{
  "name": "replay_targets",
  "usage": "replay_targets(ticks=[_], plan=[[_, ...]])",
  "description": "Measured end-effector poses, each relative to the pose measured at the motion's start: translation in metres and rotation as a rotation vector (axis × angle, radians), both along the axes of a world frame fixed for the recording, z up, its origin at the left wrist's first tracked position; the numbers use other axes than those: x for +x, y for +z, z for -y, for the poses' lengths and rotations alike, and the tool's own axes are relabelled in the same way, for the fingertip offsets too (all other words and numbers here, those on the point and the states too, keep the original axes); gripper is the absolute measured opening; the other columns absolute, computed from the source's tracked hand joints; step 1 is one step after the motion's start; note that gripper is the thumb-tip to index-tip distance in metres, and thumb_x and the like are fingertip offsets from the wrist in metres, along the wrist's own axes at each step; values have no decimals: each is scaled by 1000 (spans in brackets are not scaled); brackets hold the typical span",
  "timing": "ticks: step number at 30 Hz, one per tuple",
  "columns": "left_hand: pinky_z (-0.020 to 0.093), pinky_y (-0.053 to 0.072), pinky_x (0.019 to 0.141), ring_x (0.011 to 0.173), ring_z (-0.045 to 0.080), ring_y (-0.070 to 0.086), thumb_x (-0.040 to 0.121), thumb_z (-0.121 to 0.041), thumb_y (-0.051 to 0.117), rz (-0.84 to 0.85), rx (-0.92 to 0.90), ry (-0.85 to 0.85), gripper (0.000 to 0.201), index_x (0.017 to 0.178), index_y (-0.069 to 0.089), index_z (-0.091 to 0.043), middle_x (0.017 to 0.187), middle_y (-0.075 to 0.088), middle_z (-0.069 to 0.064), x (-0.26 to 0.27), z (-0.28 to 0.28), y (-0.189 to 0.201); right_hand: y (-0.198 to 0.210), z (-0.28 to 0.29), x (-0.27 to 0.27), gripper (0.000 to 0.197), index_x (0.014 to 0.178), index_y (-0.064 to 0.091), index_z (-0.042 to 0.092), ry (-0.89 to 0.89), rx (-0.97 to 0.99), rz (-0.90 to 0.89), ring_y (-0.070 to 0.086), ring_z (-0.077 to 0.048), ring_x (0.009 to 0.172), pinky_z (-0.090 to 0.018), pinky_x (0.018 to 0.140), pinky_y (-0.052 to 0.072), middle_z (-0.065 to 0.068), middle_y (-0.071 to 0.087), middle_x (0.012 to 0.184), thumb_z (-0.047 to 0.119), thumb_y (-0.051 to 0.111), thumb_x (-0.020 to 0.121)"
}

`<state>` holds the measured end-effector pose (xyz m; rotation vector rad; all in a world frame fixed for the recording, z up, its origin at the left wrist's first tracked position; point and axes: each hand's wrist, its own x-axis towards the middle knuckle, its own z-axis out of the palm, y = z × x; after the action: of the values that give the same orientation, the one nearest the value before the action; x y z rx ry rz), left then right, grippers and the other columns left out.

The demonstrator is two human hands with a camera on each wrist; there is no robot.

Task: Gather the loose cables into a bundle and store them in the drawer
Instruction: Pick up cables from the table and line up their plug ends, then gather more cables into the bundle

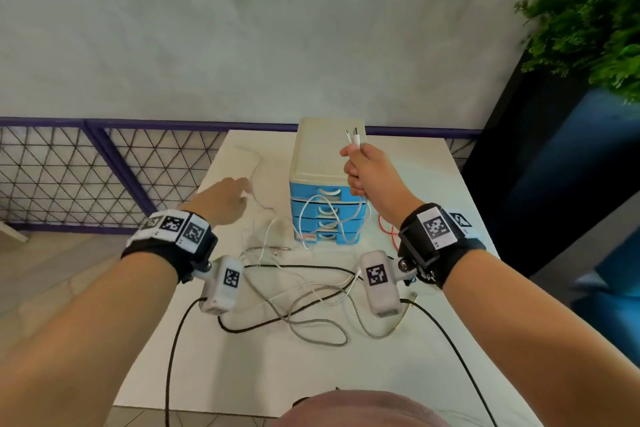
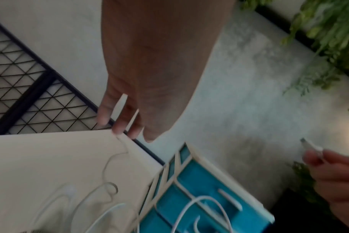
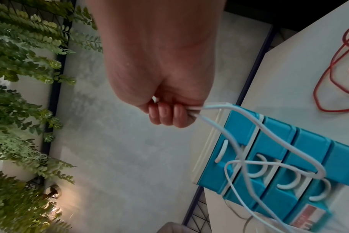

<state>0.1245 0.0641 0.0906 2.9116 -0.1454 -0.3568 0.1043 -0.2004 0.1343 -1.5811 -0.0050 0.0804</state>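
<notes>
We hold our right hand (image 1: 367, 170) raised in front of the drawer unit (image 1: 327, 184), its fingers (image 3: 165, 116) curled tight round a white cable (image 3: 269, 126). Both plug ends stand up above the fist, and the rest hangs below it in loops across the blue drawer fronts, all of which sit pushed in.

Our left hand (image 1: 225, 199) reaches forward over the tabletop (image 1: 242, 374), fingers (image 2: 118, 124) straight and slightly spread. The fingertips lie at the end of a thin pale cable (image 2: 108, 167); motion blur keeps us from telling whether they touch it. That cable winds back from the fingertips toward us.

Nearer us than both hands lies a tangle: a black cable (image 1: 298, 267), a grey braided cable (image 1: 318, 333) and more white strands, crossing so that single runs are hard to follow. A red cable (image 1: 389, 232) lies to the right of the unit, partly hidden behind our right wrist.

Beyond the left fingertips the tabletop's far edge comes soon, with a mesh railing (image 1: 69, 170) behind it. Left of the drawer unit there is bare surface; a plant (image 1: 588, 17) stands off to the far right.
</notes>
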Motion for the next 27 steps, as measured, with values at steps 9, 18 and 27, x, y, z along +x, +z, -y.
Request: replay_targets(ticks=[9,18,27], plan=[[23,53,74,76,10,69,90,-36,54,-677,-255,-435,26,85,72,-18,85,74,-2,-43,102,-44,-6,22,-6,19,88,49,15,-65,-83,-7,38,-9,49,-24,50,33,2,42,65,17,35,102],[33,42,78,107,24,50,92,-11,41,-215,54,-926,26,106,63,-15,118,50,5,-61,180,-118,-4,45,-38,16,98,48,8,-46,-229,-54,54,-13,54,-24,56,42,-3,53,68,14,34,103],[42,46,76,103,31,57,88,-6,55,-203,192,-918,30,116,43,-7,120,46,11,-70,213,-141,-10,63,-53,18,92,49,11,-78,-281,-90,57,-6,47,-24,56,49,-3,56,67,17,36,103]])
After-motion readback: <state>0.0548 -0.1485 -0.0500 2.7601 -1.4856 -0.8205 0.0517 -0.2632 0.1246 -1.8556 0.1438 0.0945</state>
